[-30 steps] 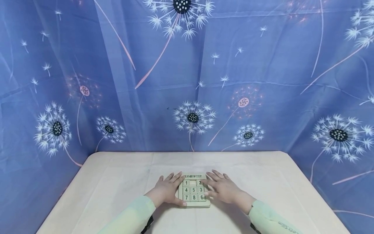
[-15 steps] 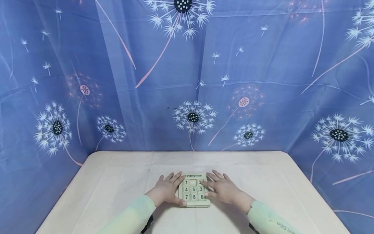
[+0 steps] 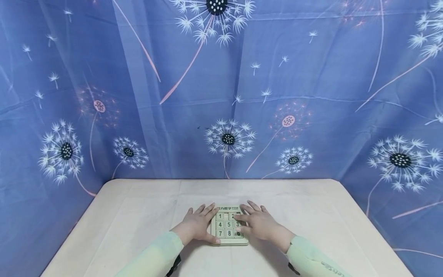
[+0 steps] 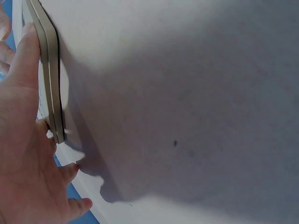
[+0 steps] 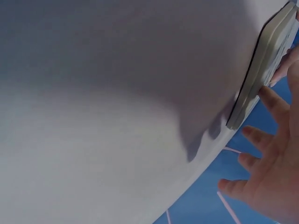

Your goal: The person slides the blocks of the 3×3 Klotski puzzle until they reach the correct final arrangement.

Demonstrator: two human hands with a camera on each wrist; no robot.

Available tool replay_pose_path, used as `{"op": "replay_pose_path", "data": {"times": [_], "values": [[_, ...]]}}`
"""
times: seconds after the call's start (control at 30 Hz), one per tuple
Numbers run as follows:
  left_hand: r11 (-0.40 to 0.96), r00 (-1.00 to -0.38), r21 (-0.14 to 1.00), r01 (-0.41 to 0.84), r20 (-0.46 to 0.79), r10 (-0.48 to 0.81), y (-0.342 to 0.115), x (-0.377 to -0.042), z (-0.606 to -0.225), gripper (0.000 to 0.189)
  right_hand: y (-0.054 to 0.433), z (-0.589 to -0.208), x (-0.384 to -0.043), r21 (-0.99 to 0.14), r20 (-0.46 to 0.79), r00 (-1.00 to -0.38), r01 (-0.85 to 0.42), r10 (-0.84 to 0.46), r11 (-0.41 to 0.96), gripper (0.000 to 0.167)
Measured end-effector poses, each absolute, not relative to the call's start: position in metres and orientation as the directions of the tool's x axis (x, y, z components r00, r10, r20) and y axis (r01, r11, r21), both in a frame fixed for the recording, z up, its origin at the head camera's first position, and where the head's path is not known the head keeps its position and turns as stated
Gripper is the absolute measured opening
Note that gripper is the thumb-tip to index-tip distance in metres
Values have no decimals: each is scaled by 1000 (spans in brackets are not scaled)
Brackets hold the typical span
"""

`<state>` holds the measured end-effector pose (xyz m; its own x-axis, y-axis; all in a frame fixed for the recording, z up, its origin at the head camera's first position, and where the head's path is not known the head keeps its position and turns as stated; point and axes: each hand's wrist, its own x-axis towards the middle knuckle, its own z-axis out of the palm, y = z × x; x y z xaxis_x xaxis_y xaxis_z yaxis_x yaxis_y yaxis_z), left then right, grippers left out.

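A pale number slide puzzle (image 3: pixel 232 242) lies flat on the table, with tiles numbered in three rows. My left hand (image 3: pixel 196 226) rests along its left side, fingers spread, thumb on the lower left corner and index finger near the top left. The left wrist view shows that thumb (image 4: pixel 27 53) lying over the puzzle's edge. From the right, my right hand (image 3: pixel 264 225) reaches over the board, its index finger touching the 2 tile (image 3: pixel 232 216). That tile sits partway along the top row, with narrow gaps on both sides. The right thumb partly covers the 6 tile (image 3: pixel 238 233).
The puzzle lies on a pale table (image 3: pixel 145 204) with rounded far corners. Behind it and at both sides hangs a blue cloth (image 3: pixel 187 146) with a dandelion print. Light green sleeves (image 3: pixel 155 252) cover both forearms.
My right hand has moved left over the puzzle, and the 2 tile has slid left from the right column into the gap beside it. The left hand has stayed nearly in place.
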<state>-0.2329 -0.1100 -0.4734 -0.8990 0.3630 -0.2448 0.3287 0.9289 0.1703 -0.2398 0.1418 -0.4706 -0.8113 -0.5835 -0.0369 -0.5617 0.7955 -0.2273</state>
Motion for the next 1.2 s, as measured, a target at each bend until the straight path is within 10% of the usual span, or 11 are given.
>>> {"op": "replay_pose_path", "data": {"times": [1.2], "values": [[926,-896,182,330,-249,368,-110,-233,-472,111,123,-469,-239,-200,-33,-811,-567,-584,799,54]]}}
